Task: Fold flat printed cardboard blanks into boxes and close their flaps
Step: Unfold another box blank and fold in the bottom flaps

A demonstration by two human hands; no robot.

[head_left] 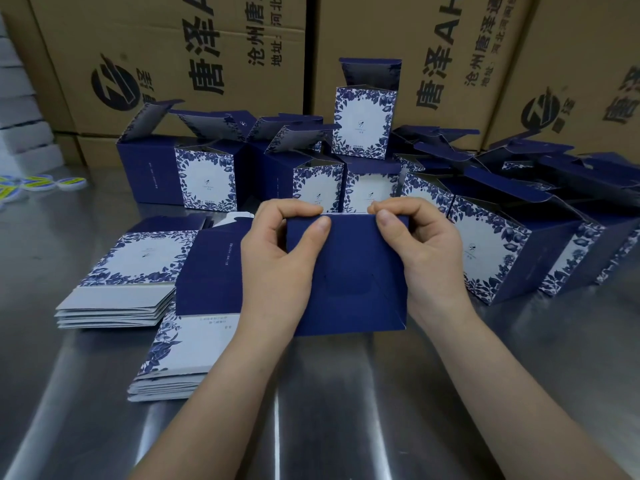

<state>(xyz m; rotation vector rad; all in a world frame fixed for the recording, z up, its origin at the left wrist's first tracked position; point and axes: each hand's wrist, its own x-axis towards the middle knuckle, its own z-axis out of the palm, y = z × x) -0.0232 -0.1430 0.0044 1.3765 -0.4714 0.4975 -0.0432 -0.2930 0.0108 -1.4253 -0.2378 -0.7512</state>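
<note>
I hold a navy blue cardboard box (pixel 349 278) in front of me over the steel table, its plain blue face toward the camera. My left hand (pixel 277 258) grips its left side, thumb pressed on the top edge. My right hand (pixel 422 251) grips the right side, thumb and fingers pinching the top edge. Two stacks of flat blue-and-white floral blanks lie to the left: a far stack (pixel 128 278) and a near stack (pixel 176 355).
Several folded boxes with open top flaps (pixel 207 174) crowd the back of the steel table (pixel 519 375); more lie tipped on the right (pixel 498 251). One box (pixel 363 123) stands on top of others. Large brown shipping cartons (pixel 207 46) form a wall behind.
</note>
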